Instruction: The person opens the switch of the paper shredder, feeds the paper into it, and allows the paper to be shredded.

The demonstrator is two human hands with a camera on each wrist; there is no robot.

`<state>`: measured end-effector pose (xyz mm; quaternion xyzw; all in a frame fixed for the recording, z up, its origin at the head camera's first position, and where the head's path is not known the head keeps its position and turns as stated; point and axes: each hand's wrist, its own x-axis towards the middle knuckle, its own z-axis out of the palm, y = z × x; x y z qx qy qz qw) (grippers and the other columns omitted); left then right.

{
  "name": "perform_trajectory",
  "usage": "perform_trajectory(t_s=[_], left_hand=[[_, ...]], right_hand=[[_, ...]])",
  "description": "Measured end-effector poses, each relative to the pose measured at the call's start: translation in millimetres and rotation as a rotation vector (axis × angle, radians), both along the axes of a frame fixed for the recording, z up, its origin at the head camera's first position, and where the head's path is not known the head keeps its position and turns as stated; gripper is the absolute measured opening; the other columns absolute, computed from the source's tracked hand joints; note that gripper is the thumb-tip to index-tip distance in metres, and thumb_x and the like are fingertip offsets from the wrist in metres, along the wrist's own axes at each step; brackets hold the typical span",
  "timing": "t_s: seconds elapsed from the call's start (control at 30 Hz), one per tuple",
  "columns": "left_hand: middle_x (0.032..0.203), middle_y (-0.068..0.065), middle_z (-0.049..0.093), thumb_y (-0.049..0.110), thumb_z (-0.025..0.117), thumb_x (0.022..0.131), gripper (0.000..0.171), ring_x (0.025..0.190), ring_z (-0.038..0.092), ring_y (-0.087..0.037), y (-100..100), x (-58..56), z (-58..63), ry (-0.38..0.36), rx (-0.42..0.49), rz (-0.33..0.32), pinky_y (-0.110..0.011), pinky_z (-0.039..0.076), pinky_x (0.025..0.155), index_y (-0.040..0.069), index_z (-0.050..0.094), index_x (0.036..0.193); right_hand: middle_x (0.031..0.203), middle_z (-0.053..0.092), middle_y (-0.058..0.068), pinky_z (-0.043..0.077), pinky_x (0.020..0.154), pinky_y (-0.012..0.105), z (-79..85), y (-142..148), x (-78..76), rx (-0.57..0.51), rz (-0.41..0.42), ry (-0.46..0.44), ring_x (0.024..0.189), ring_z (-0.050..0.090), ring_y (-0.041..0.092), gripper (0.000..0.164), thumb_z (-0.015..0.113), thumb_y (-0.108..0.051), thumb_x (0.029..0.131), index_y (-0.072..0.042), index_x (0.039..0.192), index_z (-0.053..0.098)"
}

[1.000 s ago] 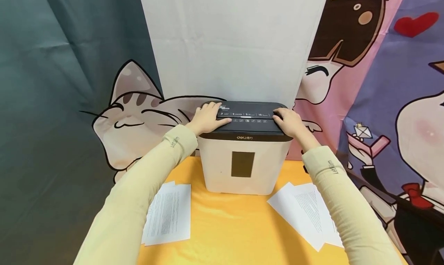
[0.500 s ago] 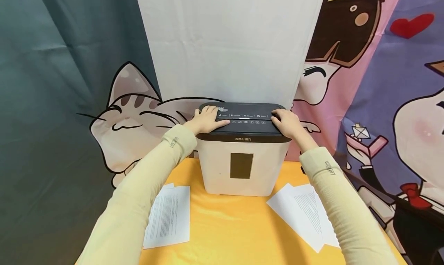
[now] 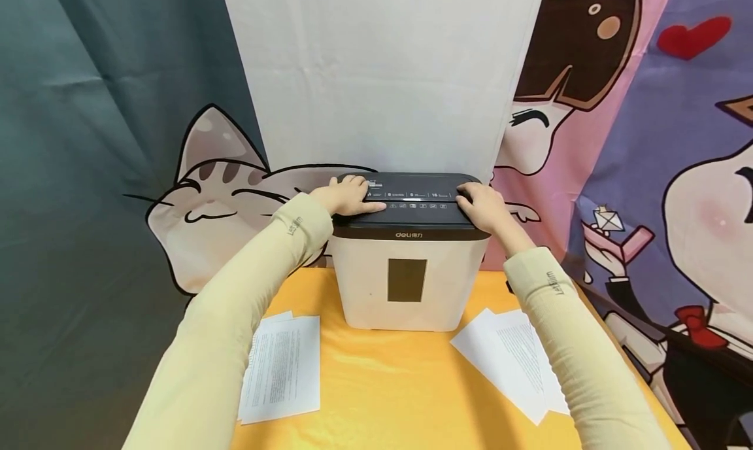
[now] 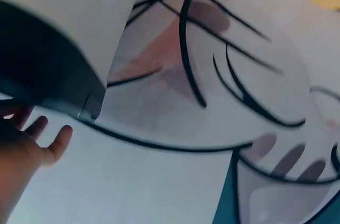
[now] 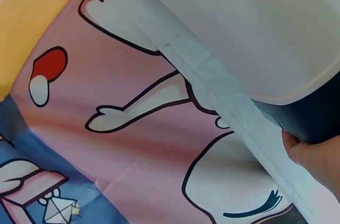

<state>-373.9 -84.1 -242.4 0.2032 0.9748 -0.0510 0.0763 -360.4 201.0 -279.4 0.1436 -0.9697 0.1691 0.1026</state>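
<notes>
A paper shredder (image 3: 406, 286) with a white bin and dark top stands upright on the table in the head view. My left hand (image 3: 348, 196) rests on the left end of its dark lid (image 3: 412, 216), fingers spread and thumb stretched inward. On the opposite end rests my right hand (image 3: 484, 208), its thumb lying on the top. In the left wrist view, the left hand's fingers (image 4: 62, 138) show apart at the lid's edge. The right wrist view shows part of the right hand (image 5: 319, 160) touching the dark lid's side edge; its other fingers are out of sight.
Printed sheets (image 3: 282, 368) lie on the yellow tablecloth (image 3: 382, 384) left of the shredder. More papers (image 3: 508, 362) fan out to its right, partly under my right forearm. A cartoon-printed curtain (image 3: 376, 77) hangs close behind the shredder.
The whole head view has shifted slightly, with the scene sliding a little left. Both hands keep their places on the shredder's lid.
</notes>
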Motion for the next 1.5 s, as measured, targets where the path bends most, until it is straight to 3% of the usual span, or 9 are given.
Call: perform_trajectory(t_s=[0.2, 0.37, 0.57, 0.8, 0.93, 1.17, 1.5], left_hand=[[0.153, -0.02, 0.023, 0.062, 0.033, 0.094, 0.082, 0.143, 0.018, -0.035, 2.6, 1.6, 8.6, -0.029, -0.083, -0.024, -0.056, 0.016, 0.114, -0.001, 0.029, 0.145], [0.154, -0.02, 0.022, 0.061, 0.037, 0.094, 0.08, 0.143, 0.017, -0.036, 3.4, 1.2, 9.6, -0.047, -0.057, -0.006, -0.056, 0.016, 0.114, 0.0, 0.03, 0.145], [0.156, -0.017, 0.013, 0.062, 0.033, 0.094, 0.081, 0.144, 0.015, -0.034, 5.1, -2.4, 9.3, -0.092, -0.035, -0.004, -0.052, 0.019, 0.115, 0.004, 0.02, 0.15], [0.159, -0.015, 0.003, 0.058, 0.028, 0.097, 0.079, 0.146, 0.006, -0.034, 5.3, -3.7, 6.8, -0.122, 0.002, -0.037, -0.052, 0.012, 0.116, 0.005, 0.007, 0.151], [0.159, -0.016, -0.001, 0.058, 0.025, 0.097, 0.08, 0.146, 0.002, -0.034, 4.7, -3.1, 5.6, -0.158, 0.008, -0.021, -0.05, 0.009, 0.117, 0.003, 0.003, 0.151], [0.158, -0.018, 0.0, 0.057, 0.026, 0.098, 0.08, 0.146, 0.003, -0.034, 2.8, -3.4, 4.0, -0.153, 0.003, -0.009, -0.048, 0.009, 0.118, 0.001, 0.004, 0.15], [0.159, -0.012, 0.003, 0.061, 0.025, 0.096, 0.08, 0.147, 0.004, -0.03, 0.3, 0.4, -1.1, -0.11, 0.06, 0.043, -0.055, 0.01, 0.116, 0.007, 0.004, 0.152]], right_hand=[[0.142, 0.042, 0.024, 0.026, 0.107, 0.057, -5.0, -4.4, 0.3, 0.0, 0.004, -0.009, 0.133, 0.036, 0.04, 0.043, 0.038, -0.021, 0.1, 0.002, 0.135, 0.044], [0.141, 0.043, 0.024, 0.026, 0.107, 0.057, -4.7, -4.3, 1.0, -0.007, 0.004, -0.003, 0.133, 0.036, 0.04, 0.042, 0.039, -0.021, 0.1, 0.002, 0.135, 0.045], [0.141, 0.043, 0.024, 0.027, 0.107, 0.057, -0.4, 0.1, 2.6, -0.003, -0.013, 0.006, 0.132, 0.037, 0.04, 0.042, 0.039, -0.021, 0.1, 0.002, 0.134, 0.046], [0.141, 0.043, 0.024, 0.026, 0.107, 0.057, 1.5, 1.8, 3.3, -0.009, -0.015, 0.01, 0.133, 0.036, 0.04, 0.042, 0.039, -0.021, 0.1, 0.003, 0.135, 0.045], [0.141, 0.043, 0.024, 0.026, 0.107, 0.058, 2.0, 0.4, 4.2, -0.009, -0.011, 0.004, 0.133, 0.036, 0.04, 0.042, 0.039, -0.02, 0.1, 0.003, 0.135, 0.045], [0.142, 0.041, 0.024, 0.024, 0.108, 0.057, 1.0, -2.2, 5.1, -0.02, -0.007, -0.01, 0.134, 0.034, 0.04, 0.043, 0.038, -0.02, 0.101, 0.003, 0.136, 0.044], [0.142, 0.042, 0.024, 0.024, 0.109, 0.056, 1.5, -1.3, 6.3, -0.028, -0.01, -0.007, 0.134, 0.034, 0.04, 0.042, 0.038, -0.021, 0.101, 0.002, 0.136, 0.044]])
